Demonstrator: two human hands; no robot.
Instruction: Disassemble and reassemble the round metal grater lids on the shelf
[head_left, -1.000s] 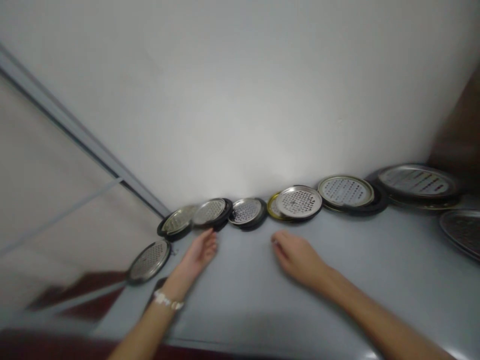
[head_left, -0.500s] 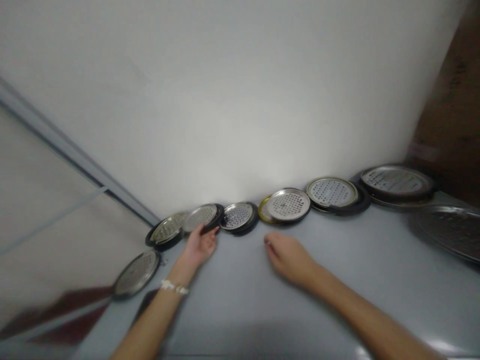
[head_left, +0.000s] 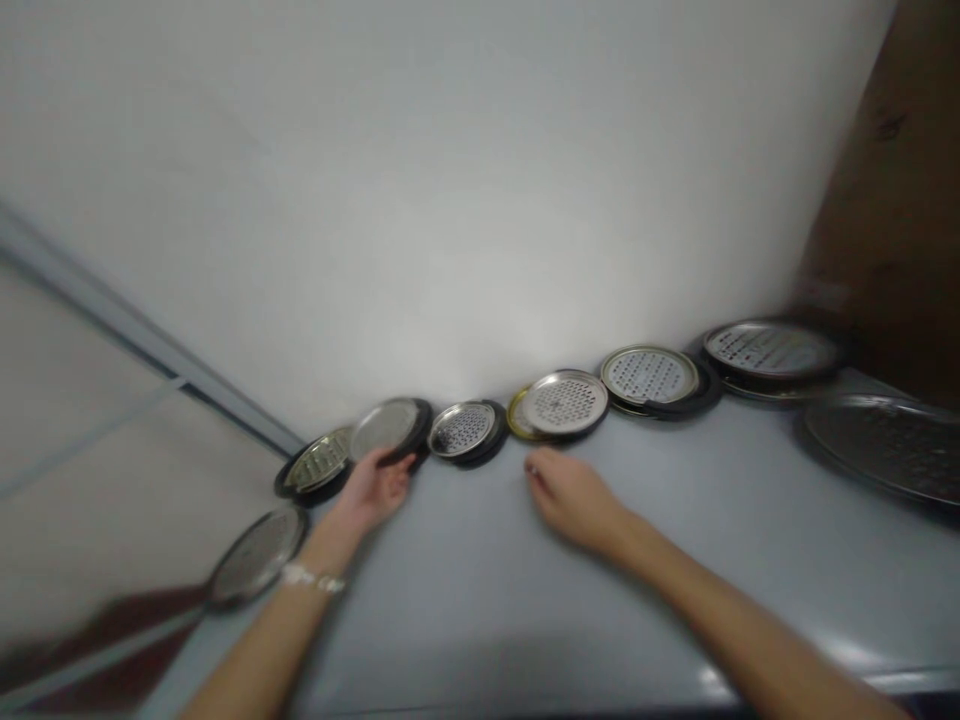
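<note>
My left hand (head_left: 375, 488) is at the near edge of a round metal disc (head_left: 384, 428), its thumb on the disc and its other fingers curled near the black piece below. My right hand (head_left: 574, 500) is closed above the grey table (head_left: 465, 580), near a perforated silver disc (head_left: 566, 403) lying over a yellow-rimmed one. A tiny pale spot shows at its fingertips, too small to identify. Between my hands is a smaller perforated disc (head_left: 461, 430) on a black base.
Against the pale wall (head_left: 480, 200) stand more discs, among them a white-faced one (head_left: 649, 377) and a wide one (head_left: 772, 348). A large dark tray (head_left: 892, 445) lies at the right edge. Another disc (head_left: 259, 555) is at the left corner.
The view has shifted slightly, moving most things left. The disc at my left hand looks a little raised, its holes now blurred out. My right hand remains closed near the same discs.
</note>
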